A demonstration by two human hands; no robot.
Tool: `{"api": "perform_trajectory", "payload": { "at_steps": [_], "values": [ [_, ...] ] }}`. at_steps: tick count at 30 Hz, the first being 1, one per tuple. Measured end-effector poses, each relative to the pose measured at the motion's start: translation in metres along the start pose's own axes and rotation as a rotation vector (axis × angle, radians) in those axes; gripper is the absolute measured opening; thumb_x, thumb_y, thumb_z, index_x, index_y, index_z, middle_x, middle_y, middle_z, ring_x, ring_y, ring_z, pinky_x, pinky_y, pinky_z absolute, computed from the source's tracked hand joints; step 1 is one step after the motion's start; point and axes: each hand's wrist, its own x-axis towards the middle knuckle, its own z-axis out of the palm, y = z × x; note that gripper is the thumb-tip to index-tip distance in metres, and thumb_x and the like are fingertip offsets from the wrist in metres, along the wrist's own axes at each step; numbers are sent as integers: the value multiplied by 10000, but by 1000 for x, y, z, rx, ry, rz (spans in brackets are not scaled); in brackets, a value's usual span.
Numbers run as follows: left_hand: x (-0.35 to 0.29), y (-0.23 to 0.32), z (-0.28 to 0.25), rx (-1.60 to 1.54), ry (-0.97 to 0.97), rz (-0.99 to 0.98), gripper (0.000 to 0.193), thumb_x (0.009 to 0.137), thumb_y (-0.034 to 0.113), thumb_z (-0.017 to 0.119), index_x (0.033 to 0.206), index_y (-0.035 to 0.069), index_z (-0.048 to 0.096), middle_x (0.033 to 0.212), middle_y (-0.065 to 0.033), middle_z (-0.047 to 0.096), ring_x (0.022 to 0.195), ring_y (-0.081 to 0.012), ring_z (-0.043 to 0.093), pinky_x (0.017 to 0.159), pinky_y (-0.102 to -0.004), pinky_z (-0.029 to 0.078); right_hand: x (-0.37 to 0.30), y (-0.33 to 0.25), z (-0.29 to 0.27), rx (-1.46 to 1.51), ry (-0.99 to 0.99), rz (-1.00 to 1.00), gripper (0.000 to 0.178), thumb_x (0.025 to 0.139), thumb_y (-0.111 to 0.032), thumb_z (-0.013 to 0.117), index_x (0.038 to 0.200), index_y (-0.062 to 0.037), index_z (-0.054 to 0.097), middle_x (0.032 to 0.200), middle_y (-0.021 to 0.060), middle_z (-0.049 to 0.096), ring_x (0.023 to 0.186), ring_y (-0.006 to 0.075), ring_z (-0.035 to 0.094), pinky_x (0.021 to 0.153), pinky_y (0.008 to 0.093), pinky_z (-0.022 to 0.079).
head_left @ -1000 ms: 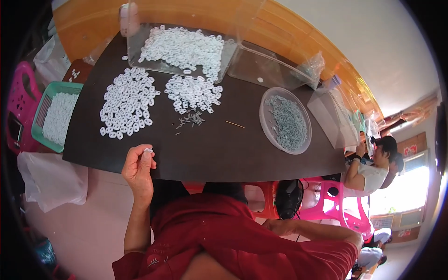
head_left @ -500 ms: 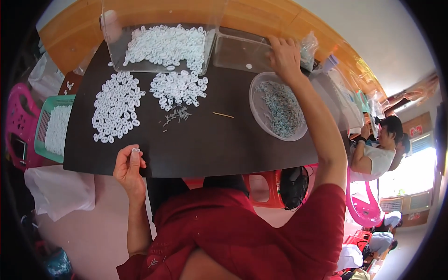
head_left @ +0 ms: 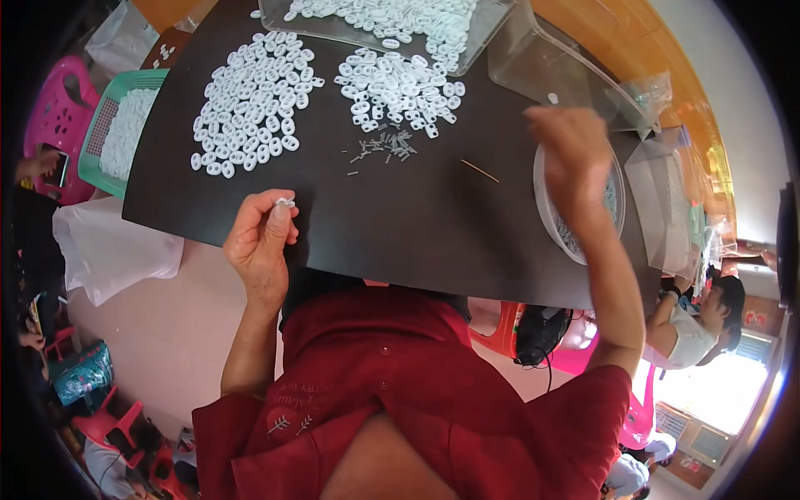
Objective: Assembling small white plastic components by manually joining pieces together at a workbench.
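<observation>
Head view, looking down on a dark table. A small white plastic link sits at the near edge of the table, pinched between thumb and fingertips of the left hand, whose remaining fingers are curled in beneath it. The right hand is raised and motion-blurred above the near-left rim of a shallow round bowl of small grey metal pins; its fingers appear drawn together, but whether they grip anything cannot be told. The two hands are well apart, the held link far left of the bowl. The link is oval and white, matching the loose pieces farther back: a broad spread of white links ahead of the left hand and a smaller heap to its right. A scatter of loose grey pins lies just in front of the smaller heap, and a thin wooden stick lies between those pins and the bowl. A clear plastic tray holding more white links stands at the far edge.
</observation>
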Motion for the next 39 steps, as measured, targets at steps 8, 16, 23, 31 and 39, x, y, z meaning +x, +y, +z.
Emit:
{"api": "perform_trajectory", "payload": {
  "at_steps": [8,16,23,31,39],
  "values": [
    [-2,-1,-3,-49,-19,-27,135,893,89,575,961,-22,612,800,-30,568,603,-53,475,551,-170,395,-1,-74,66,407,-102,170,135,679,-35,682,804,-77,654,686,63,555,676,253,516,624,352,401],
    [-3,0,-7,-130,-48,-30,130,888,75,577,957,-29,614,809,-29,576,619,-58,483,568,-176,405,-8,-83,81,245,-115,212,105,686,-67,681,786,-81,652,669,61,538,697,254,526,633,363,410],
    [-4,-1,-8,-126,-50,19,129,894,74,567,962,-26,612,820,-27,570,642,-56,488,578,-180,414,-2,-83,90,231,-77,157,44,707,-52,648,724,-66,610,681,75,543,691,267,515,629,372,403],
    [-4,1,-10,-120,-67,-26,128,901,83,558,965,-15,610,816,-13,549,663,-51,485,589,-177,412,-3,-81,92,247,-41,113,75,709,4,611,713,-52,560,685,88,543,649,275,515,597,376,408],
    [-3,7,-3,-138,-91,-96,143,899,96,559,978,-12,611,808,-29,588,634,-52,500,575,-178,411,-4,-93,69,473,-179,391,56,766,-14,627,808,-15,590,732,70,590,679,148,561,647,267,456]
  ]
}}
